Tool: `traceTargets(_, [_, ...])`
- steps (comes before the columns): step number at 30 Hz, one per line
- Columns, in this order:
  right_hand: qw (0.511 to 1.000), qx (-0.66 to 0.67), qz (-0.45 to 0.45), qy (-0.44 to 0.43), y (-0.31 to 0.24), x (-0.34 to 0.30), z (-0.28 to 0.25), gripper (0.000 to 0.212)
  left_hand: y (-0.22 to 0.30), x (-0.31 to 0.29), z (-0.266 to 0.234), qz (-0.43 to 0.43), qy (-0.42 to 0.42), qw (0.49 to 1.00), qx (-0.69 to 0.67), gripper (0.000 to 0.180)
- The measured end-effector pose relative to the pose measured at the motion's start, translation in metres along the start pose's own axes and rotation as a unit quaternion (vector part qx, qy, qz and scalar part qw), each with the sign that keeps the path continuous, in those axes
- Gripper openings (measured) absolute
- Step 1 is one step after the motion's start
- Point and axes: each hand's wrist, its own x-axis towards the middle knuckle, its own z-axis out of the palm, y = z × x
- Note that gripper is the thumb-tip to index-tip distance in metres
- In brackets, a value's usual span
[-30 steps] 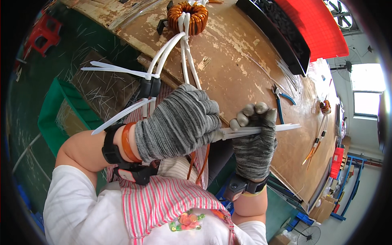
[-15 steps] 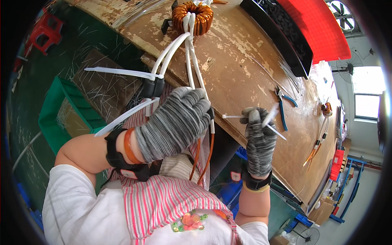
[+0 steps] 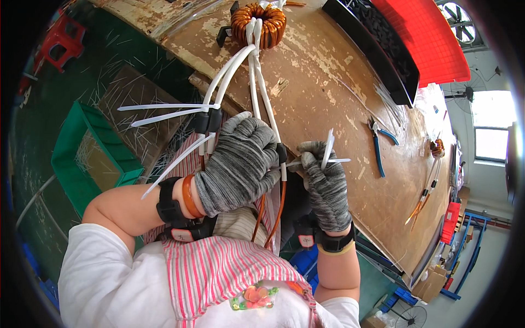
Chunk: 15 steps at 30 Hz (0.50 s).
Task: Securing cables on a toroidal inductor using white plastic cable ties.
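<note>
A copper-wound toroid coil [image 3: 273, 33] lies on the table, its white-sleeved leads [image 3: 264, 98] running toward me. The left pair of leads passes through black cylindrical sleeves [image 3: 214, 121], with several white cable ties [image 3: 169, 116] sticking out around them. My left hand [image 3: 238, 167], in a grey striped glove, is closed around the right leads, just beside another black sleeve [image 3: 281, 154]. My gloved right hand [image 3: 327, 188] pinches white cable ties [image 3: 328, 146] close to that sleeve; one tie's end points toward it. Whether it touches the lead cannot be made out.
Blue-handled cutters [image 3: 378, 150] and loose cable ties [image 3: 389, 106] lie on the worn wooden table [image 3: 322, 109]. A black bin [image 3: 402, 82] of dark parts and a red bin [image 3: 432, 49] stand at the back right. A green crate [image 3: 82, 164] sits at left; a second coil [image 3: 436, 147] lies right.
My right hand has moved left with its cable ties, up beside the right black sleeve. My left hand has shifted slightly right, and the ties on the left leads have swung.
</note>
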Motion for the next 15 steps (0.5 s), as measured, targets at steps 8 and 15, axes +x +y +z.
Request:
traceTargets(8, [1.0, 0.002, 0.017, 0.012, -0.003, 0.0, -0.003, 0.017, 0.0, -0.003, 0.005, -0.003, 0.025, 1.0, -0.019, 0.029])
traceTargets(15, [0.997, -0.039, 0.052, -0.029, -0.014, -0.007, -0.016, 0.022, -0.007, -0.009, 0.002, -0.018, 0.097, 0.991, -0.085, 0.014])
